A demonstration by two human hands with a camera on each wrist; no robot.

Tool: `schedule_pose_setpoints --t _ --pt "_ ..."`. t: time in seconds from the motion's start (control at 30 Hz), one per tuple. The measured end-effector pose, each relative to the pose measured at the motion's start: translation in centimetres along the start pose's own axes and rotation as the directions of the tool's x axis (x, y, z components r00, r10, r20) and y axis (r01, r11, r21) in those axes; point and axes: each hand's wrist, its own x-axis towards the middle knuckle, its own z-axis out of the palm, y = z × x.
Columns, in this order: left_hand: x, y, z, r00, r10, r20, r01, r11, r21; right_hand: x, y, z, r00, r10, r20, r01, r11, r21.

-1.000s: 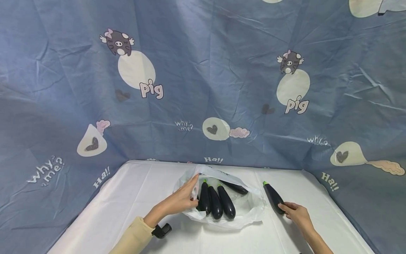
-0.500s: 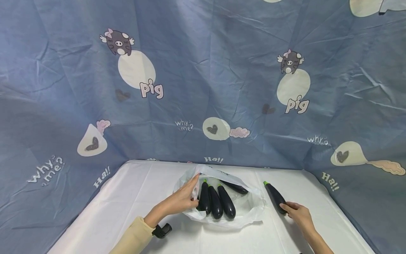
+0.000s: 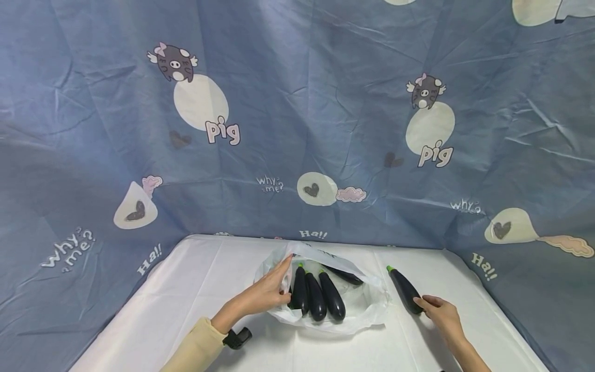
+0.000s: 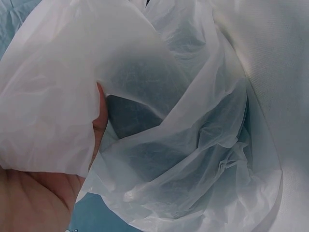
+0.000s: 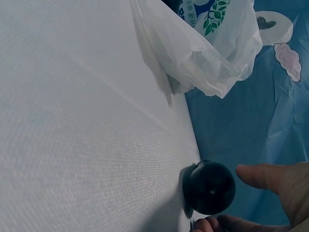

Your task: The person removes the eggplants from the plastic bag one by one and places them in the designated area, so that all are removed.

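A white plastic bag (image 3: pixel 367 305) lies open on the white table (image 3: pixel 195 289), with several dark purple eggplants (image 3: pixel 317 298) side by side inside it. My left hand (image 3: pixel 279 287) pinches the bag's left rim and holds the mouth up. In the left wrist view the thumb (image 4: pixel 100 123) lies behind the thin film of the bag (image 4: pixel 193 159), and dark shapes show through it. A loose eggplant (image 3: pixel 403 289) lies to the right of the bag. My right hand (image 3: pixel 434 310) is at its near end. Its fingers (image 5: pixel 270 186) stand round the blunt tip of the eggplant (image 5: pixel 210 187), a small gap apart.
A blue printed cloth (image 3: pixel 297 129) hangs behind and around the table. A black wrist mount (image 3: pixel 237 338) sits by my left sleeve. The table's right edge (image 3: pixel 502 310) runs close to the right hand.
My right hand has shifted slightly right and nearer at the loose eggplant's end. The left hand still holds the bag's rim in the same place.
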Motion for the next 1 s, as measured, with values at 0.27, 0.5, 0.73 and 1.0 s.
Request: schedule_pose_setpoints --t 0.27,0.5,0.73,1.0 --pt "-0.02 0.00 -0.04 1.000 0.001 0.003 -0.001 1.000 -0.008 -0.03 -0.08 -0.02 1.000 0.004 -0.006 -0.004 1.000 0.023" --pt "-0.01 -0.02 -0.12 1.000 0.001 0.002 -0.001 1.000 -0.012 -0.10 -0.15 -0.04 0.999 -0.024 -0.027 0.025 0.999 0.035" --pt "-0.10 -0.06 -0.04 1.000 0.005 0.004 -0.005 1.000 -0.009 -0.25 -0.33 -0.17 0.999 -0.027 -0.045 0.028 1.000 0.009" --pt "-0.14 -0.10 -0.11 1.000 0.008 0.012 -0.007 1.000 -0.019 -0.36 -0.47 -0.13 0.997 -0.035 -0.075 0.036 0.999 0.009"
